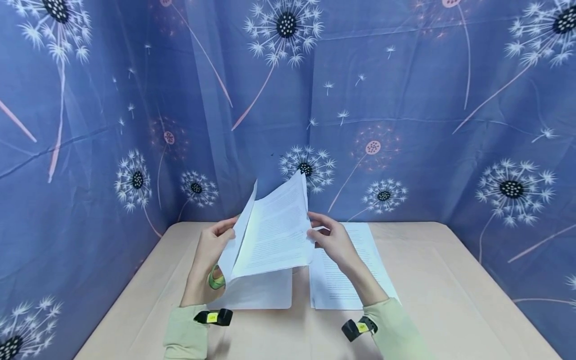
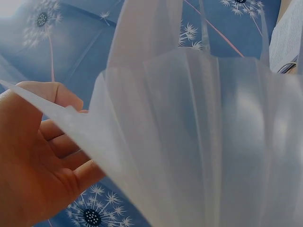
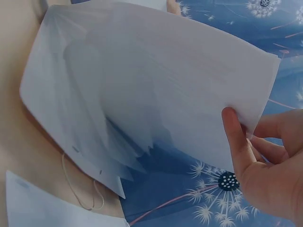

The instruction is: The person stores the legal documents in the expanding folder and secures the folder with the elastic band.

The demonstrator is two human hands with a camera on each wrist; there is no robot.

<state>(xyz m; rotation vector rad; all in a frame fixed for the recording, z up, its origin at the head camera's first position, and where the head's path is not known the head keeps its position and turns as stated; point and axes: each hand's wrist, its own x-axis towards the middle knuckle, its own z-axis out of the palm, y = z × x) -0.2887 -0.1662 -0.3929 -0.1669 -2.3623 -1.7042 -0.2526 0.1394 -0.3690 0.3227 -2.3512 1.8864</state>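
A white, translucent expanding file [image 2: 203, 127] stands spread on the table, its pleated plastic sides fanning across the left wrist view. Its pale panel with rounded corners [image 1: 265, 292] lies low over the tabletop. My left hand [image 1: 215, 245] pinches the file's raised flap [image 1: 240, 232] at the left edge, thumb on one face and fingers on the other. Printed sheets [image 1: 279, 230] tilt upright beside the flap. My right hand [image 1: 332, 237] grips their right edge, with the thumb [image 3: 232, 127] across the near face and the fingers behind. The sheets' lower ends overlap the file.
A stack of printed pages [image 1: 360, 270] lies flat to the right, partly under my right forearm. A thin elastic cord [image 3: 71, 187] loops from the file's edge. A green band [image 1: 216, 278] shows by my left wrist. Blue dandelion-print curtains [image 1: 270, 100] surround the beige table [image 1: 432, 280].
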